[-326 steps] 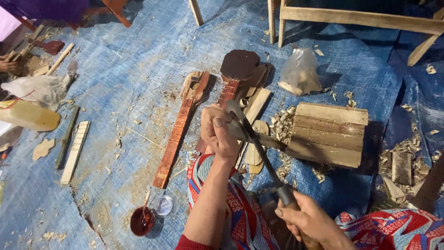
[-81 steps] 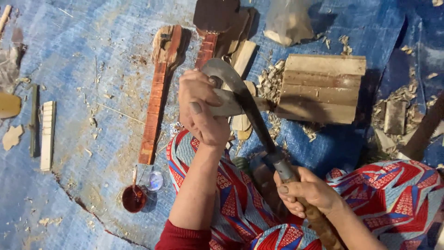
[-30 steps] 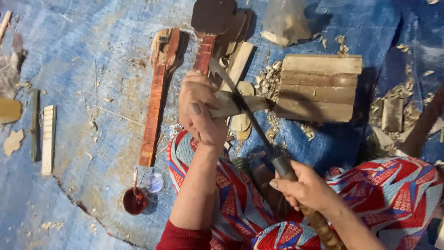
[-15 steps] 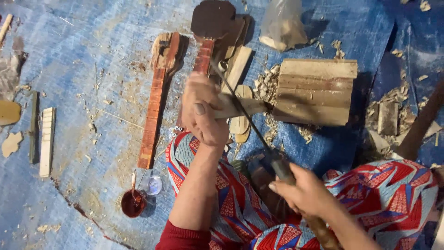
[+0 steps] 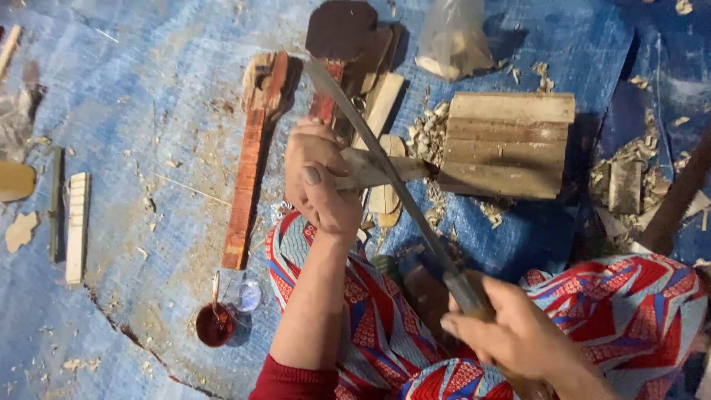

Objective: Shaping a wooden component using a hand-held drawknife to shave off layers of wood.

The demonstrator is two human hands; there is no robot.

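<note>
My left hand (image 5: 320,178) grips a pale wooden piece (image 5: 385,169) whose far end rests against a ribbed wooden block (image 5: 507,144). My right hand (image 5: 518,337) holds the handle of a long-bladed knife (image 5: 378,159); its blade lies diagonally across the wooden piece, tip pointing up-left. Both hands work above my lap, which is covered by a red, blue and white patterned cloth (image 5: 385,341).
On the blue tarp lie a red-stained carved neck piece (image 5: 252,159), a dark rounded wooden part (image 5: 341,30), a plastic bag (image 5: 455,41), a small cup of red stain (image 5: 215,324), a pale notched strip (image 5: 76,226), wood shavings (image 5: 426,133) and offcuts (image 5: 626,185).
The knife blade has slid along the wooden piece in short strokes, its tip reaching farther up-left now. My left hand keeps its hold on the piece against the block.
</note>
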